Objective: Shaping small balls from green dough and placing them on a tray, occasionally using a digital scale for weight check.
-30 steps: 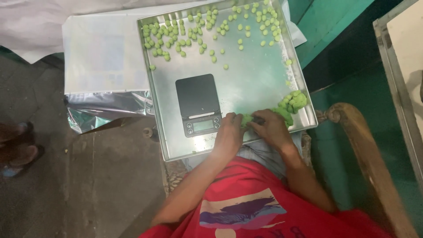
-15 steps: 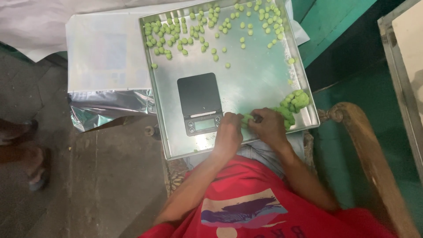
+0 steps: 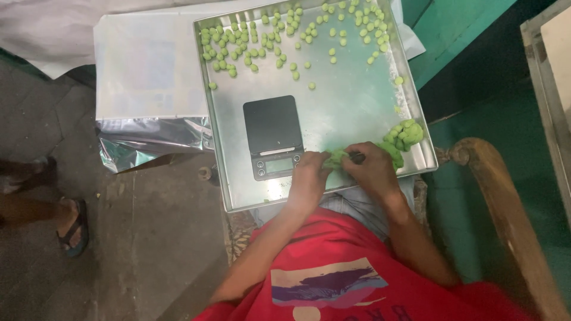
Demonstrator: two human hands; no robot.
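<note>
1. Right now the fingers of the left hand (image 3: 309,175) and of the right hand (image 3: 370,169) curl inward toward each other and close on a soft green lump of dough (image 3: 338,157) that lies between them; whether the fingertips pinch it or only press on it cannot be told from this height.
2. Just past the right hand's knuckles, toward the tray's corner, sits a larger heap of green dough (image 3: 404,135), knobbly and piled up, and it runs down to touch the lump that the fingers work.
3. Just beyond the left hand's fingers lies a small black scale (image 3: 273,135), flat on the tray, with its display strip on the edge nearest the hand.
4. Both hands, the dough and the scale rest on a shallow metal tray (image 3: 351,101) with a low raised rim.
5. Well beyond the fingers, along the tray's far side, many small green balls (image 3: 256,44) lie scattered, thickest toward the far left corner and thinning toward the middle.
6. Left of the left hand, off the tray, a silvery foil bag (image 3: 148,139) lies partly under the tray's edge.
7. Right of the right hand a curved wooden chair arm (image 3: 499,196) runs alongside.
8. Far out on the left a sandalled foot (image 3: 74,229) of another person stands on the grey floor (image 3: 148,238).
</note>
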